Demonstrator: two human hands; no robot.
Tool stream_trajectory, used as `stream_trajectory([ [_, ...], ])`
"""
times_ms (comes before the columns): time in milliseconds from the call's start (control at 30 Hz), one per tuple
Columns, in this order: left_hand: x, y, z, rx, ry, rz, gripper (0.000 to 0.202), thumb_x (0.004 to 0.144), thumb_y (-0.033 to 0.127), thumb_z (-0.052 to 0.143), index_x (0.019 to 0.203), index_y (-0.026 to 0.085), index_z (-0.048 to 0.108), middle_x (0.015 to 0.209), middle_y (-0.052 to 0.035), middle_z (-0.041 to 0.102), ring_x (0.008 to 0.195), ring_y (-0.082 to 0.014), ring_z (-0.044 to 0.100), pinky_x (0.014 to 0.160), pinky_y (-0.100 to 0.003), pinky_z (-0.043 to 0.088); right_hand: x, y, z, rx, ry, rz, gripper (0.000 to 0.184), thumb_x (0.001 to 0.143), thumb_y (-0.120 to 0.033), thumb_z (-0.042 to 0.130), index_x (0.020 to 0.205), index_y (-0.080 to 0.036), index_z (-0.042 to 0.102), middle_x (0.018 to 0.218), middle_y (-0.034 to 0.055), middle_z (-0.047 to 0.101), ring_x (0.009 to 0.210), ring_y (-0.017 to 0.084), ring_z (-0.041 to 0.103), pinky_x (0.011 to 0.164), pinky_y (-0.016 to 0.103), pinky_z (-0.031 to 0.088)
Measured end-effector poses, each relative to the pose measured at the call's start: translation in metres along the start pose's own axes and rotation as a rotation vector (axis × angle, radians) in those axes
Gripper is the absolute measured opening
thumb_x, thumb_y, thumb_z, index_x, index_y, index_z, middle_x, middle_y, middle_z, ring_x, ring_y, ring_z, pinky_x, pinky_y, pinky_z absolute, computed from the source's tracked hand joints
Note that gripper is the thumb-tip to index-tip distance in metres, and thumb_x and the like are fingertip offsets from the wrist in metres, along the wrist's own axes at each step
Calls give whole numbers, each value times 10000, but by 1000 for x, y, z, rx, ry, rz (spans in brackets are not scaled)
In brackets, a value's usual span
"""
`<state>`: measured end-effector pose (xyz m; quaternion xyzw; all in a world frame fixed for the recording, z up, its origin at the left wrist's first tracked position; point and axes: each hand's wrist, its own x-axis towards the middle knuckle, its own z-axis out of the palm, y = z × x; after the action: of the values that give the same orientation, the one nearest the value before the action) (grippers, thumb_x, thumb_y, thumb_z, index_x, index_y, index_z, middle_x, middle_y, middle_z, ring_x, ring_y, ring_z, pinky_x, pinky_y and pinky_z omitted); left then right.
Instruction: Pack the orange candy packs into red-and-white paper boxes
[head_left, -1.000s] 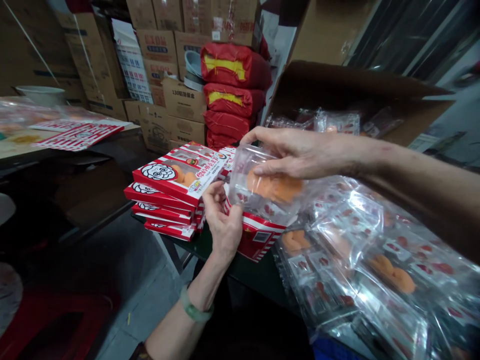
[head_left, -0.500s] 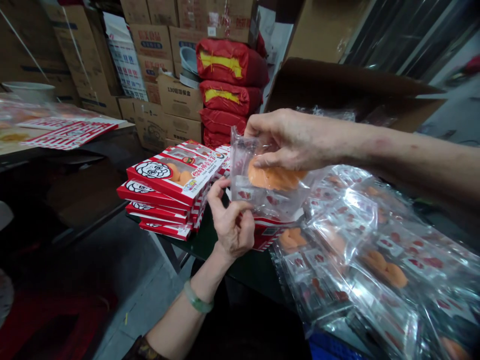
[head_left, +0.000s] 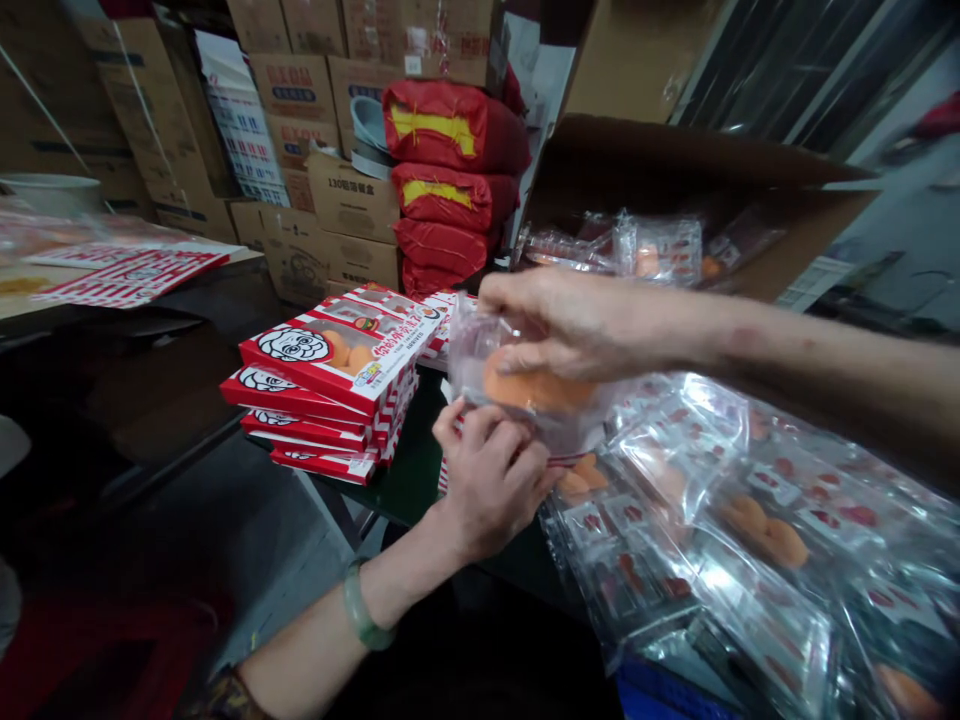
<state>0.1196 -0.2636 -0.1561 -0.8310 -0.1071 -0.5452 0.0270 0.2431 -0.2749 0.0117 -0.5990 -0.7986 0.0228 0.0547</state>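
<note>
Perhaps the clear bag (head_left: pixel 566 428) could slip or crumple: its film looks slick, and the right hand (head_left: pixel 551 325) seems to bear most of it. From where I stand, the right thumb and fingers are clamped on the bag, which is above mostly hidden red-striped packaging (head_left: pixel 442 476). The left hand (head_left: pixel 495 485) curls its fingers close together at the lower edge; whether they grip, I cannot tell. Inside lies something orange (head_left: pixel 529 388). To the left, stacked boxes (head_left: pixel 319 385) show orange pieces (head_left: pixel 358 360) through the topmost; behind, an open cardboard box (head_left: pixel 697 155) holds clear packets (head_left: pixel 660 248).
</note>
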Motion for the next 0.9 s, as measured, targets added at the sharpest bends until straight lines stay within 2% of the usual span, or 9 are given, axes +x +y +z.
stream_trajectory([
  [67,-11,-6,0,-45,224,-105,347,636,403,792,890,277,592,899,-14,570,967,-230,515,955,-444,353,-14,-11,13,14,-32,-9,77,803,-208,562,791,-191,487,682,-4,549,575,110,445,514,239,293],
  [133,-21,-15,0,-171,357,-320,660,552,462,833,1115,287,534,1077,-50,540,1082,-264,509,938,-429,422,-27,-22,29,28,-69,34,99,869,-266,490,810,-188,498,692,15,572,561,119,456,509,249,288],
  [200,-27,-25,3,-429,263,-567,834,559,534,805,1253,241,449,1150,-86,540,1076,-265,551,888,-390,481,-36,-29,42,52,-99,96,162,906,-301,444,816,-183,511,696,27,586,564,129,478,510,253,295],
  [300,-26,-32,9,-786,-11,-761,789,606,544,770,1241,186,466,1065,-79,620,923,-212,632,786,-304,527,-44,-29,49,133,-36,126,162,914,-293,451,863,-168,541,763,43,618,614,137,521,546,254,351],
  [400,-20,-27,16,-795,36,-858,780,570,509,806,1191,167,480,1026,-75,646,879,-198,646,758,-285,541,-48,-20,51,47,225,98,134,897,-271,493,913,-165,574,837,70,640,727,176,560,639,288,410],
  [500,-16,-16,21,-716,133,-909,783,576,472,815,1198,169,449,1073,-93,639,904,-203,652,774,-298,550,-51,-11,57,-180,372,95,171,896,-229,463,782,-185,583,800,91,628,785,220,549,690,331,418],
  [600,-15,-9,24,-715,120,-945,776,601,429,809,1226,179,424,1091,-98,638,894,-197,661,776,-301,555,-50,-6,66,-205,344,30,195,891,-167,428,771,-182,582,753,80,621,717,199,540,650,310,422],
  [767,-14,-9,24,-661,78,-952,780,613,361,802,1258,183,403,1088,-91,648,896,-193,665,754,-281,556,-48,-5,70,-235,142,-140,272,872,-114,446,1089,-134,609,885,102,654,811,216,585,715,336,456],
  [900,-14,-13,24,-598,79,-849,782,623,311,795,1287,182,402,1131,-87,639,941,-192,661,783,-272,558,-51,-4,72,-175,-18,-59,506,791,-56,489,1282,-174,506,1007,100,662,904,232,619,748,347,469],
])
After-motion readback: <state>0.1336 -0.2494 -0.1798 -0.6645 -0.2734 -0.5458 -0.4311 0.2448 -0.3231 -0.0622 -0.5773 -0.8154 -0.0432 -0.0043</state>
